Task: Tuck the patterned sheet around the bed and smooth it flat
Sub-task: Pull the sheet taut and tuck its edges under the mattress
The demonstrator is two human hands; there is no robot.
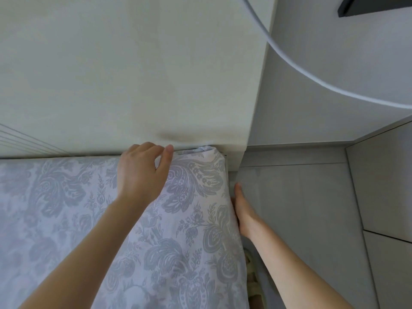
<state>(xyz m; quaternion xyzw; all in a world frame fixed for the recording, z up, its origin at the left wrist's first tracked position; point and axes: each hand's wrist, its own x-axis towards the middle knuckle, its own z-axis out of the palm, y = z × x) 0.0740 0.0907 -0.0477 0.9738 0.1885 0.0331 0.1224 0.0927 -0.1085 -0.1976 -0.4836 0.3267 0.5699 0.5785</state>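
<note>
The sheet (189,230), pale with a grey floral print, lies over the bed, filling the lower left of the view and reaching up to the cream headboard (133,74). It looks mostly flat on top. At the far right corner it bunches into a small folded peak against the headboard, and its right edge turns down over the side of the bed. The left hand (142,168) rests on the sheet at the seam where bed meets headboard, just left of that corner. Its fingers are bent, with the tips at the seam and the thumb stretched toward the bunched corner; whether they pinch any cloth I cannot tell. The right hand (243,210) lies along the right side of the bed, below the corner, with straight fingers pointing toward the headboard and pressed flat against the sheet's hanging edge, gripping nothing; part of the hand is hidden behind the bed's edge. Light floor (312,219) runs beside the bed, and a sandal (253,277) shows near the right forearm.
</note>
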